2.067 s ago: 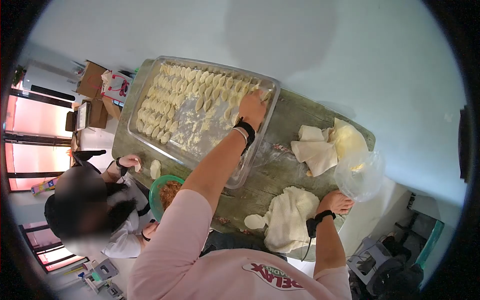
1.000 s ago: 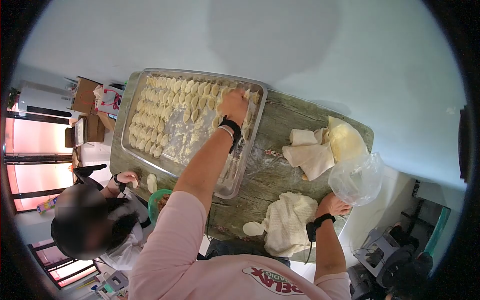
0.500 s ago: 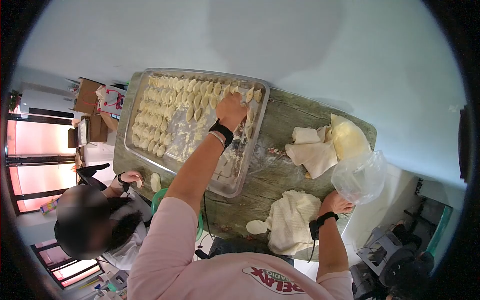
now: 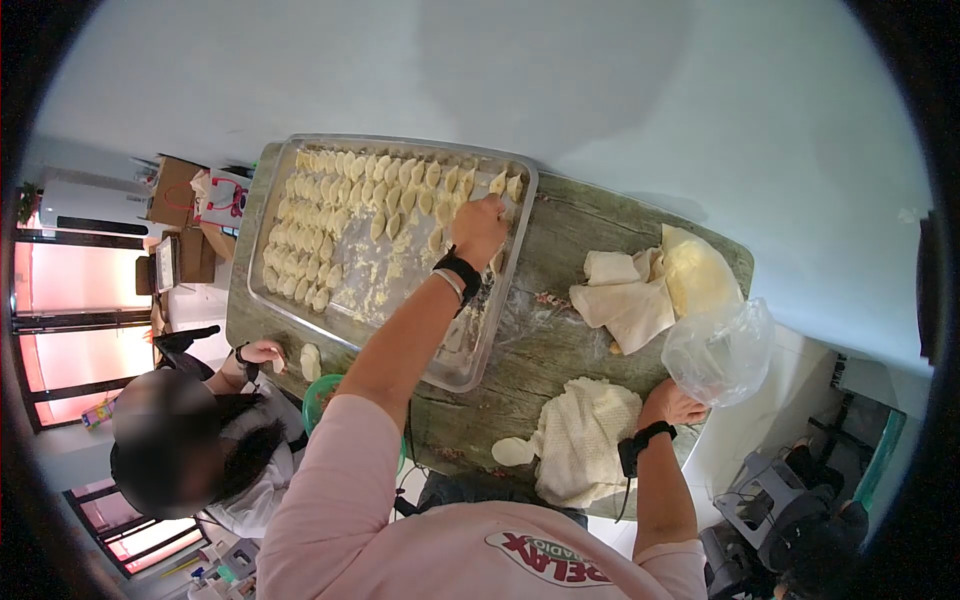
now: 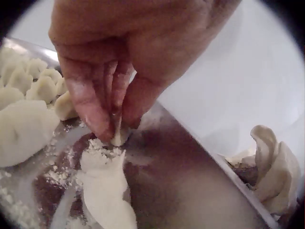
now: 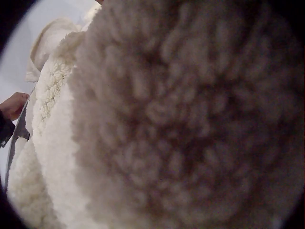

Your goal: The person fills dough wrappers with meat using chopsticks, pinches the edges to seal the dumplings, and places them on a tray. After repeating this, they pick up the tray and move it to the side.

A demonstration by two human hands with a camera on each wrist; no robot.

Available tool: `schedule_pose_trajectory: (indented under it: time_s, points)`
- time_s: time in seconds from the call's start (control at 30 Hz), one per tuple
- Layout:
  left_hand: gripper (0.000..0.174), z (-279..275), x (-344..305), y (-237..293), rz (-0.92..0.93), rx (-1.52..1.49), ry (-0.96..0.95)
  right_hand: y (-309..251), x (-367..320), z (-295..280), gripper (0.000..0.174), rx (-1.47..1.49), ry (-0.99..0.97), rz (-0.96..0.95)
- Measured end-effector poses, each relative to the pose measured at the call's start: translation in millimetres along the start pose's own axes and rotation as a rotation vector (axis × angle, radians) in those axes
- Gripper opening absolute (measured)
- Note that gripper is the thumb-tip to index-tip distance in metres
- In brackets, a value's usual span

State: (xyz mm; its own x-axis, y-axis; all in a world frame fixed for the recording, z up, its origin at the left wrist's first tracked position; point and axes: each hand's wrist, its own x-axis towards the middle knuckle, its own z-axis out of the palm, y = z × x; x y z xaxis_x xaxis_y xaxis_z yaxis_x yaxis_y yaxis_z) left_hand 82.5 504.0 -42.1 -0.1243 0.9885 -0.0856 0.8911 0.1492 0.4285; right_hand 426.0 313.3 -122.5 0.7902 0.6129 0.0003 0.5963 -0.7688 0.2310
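Observation:
In the head view my left hand [image 4: 480,225] reaches over the right part of a clear-rimmed tray [image 4: 488,345] holding rows of pale dumplings [image 4: 350,190]. Close up in the left wrist view, its thumb and fingertips pinch the top of a small dumpling [image 5: 118,138] standing on the floured tray floor. Another dumpling [image 5: 107,188] lies right in front of it. Far to the right, my right hand [image 4: 672,403] rests at the table edge, between a cream textured towel [image 4: 585,440] and a clear plastic bag [image 4: 720,355]. Towel [image 6: 190,119] fills most of the right wrist view, hiding that hand.
Folded pale cloths [image 4: 625,300] lie on the table's right side. One round dough wrapper [image 4: 513,452] sits beside the towel. At left, another person's hand [image 4: 262,353] holds a wrapper, near a green bowl [image 4: 318,395] partly behind my sleeve.
My left hand has drawn back from the tray's far right corner and shifted among the right-hand dumplings, uncovering dumplings near that corner. My right hand stays at the table edge.

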Motion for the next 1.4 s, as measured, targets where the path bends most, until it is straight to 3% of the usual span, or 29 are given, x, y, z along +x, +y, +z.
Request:
schedule_pose_trajectory:
  time_s: [0.13, 0.23, 0.3, 0.4, 0.53, 0.6, 0.73, 0.83, 0.9, 1.03, 1.1, 1.23, 1.3, 1.4]
  points:
    - [0.020, -10, -3, -2, 0.014, -0.155, -0.004, 2, 0, 4, 0.055, 0.012, -0.009, -0.004]
    - [0.019, -25, -4, -8, -0.009, -0.142, 0.162, 7, -1, 13, 0.053, 0.050, 0.118, -0.043]
    - [0.018, -29, -9, -9, -0.031, 0.197, 0.113, 7, -4, 6, 0.052, -0.045, 0.115, -0.114]
    - [0.019, -19, -5, -19, -0.083, 0.224, 0.013, -1, -3, -7, 0.052, 0.016, 0.020, -0.029]
    - [0.018, -14, -5, -20, -0.077, 0.162, -0.008, 1, -2, -1, 0.052, -0.015, -0.010, -0.030]
    - [0.018, -11, -7, -20, -0.032, 0.068, 0.013, 2, -2, 8, 0.052, -0.020, 0.119, -0.041]
    - [0.019, -14, -8, -15, -0.092, 0.067, -0.033, 0, -5, 1, 0.053, -0.066, 0.077, -0.036]
    - [0.022, -21, -5, -16, -0.102, -0.048, -0.043, -1, -5, -2, 0.054, 0.095, 0.168, -0.017]
    - [0.025, -24, 6, -22, -0.024, -0.044, 0.271, -1, -4, -12, 0.054, 0.070, 0.016, -0.029]
    - [0.026, -27, 29, -36, 0.012, 0.082, 0.301, -6, -5, -28, 0.052, 0.111, -0.117, 0.006]
    - [0.026, -26, 38, -40, -0.048, 0.250, 0.118, -3, -4, -13, 0.050, 0.132, 0.044, -0.019]
    - [0.020, -24, 43, -39, -0.061, 0.245, 0.134, -1, -2, -2, 0.048, 0.112, 0.085, -0.015]
    - [0.013, -26, 45, -33, -0.074, 0.246, 0.042, -1, -2, -3, 0.048, 0.059, 0.064, -0.017]
    - [0.010, -8, 49, -40, -0.042, 0.155, 0.189, 2, -2, 9, 0.049, 0.050, 0.135, -0.043]
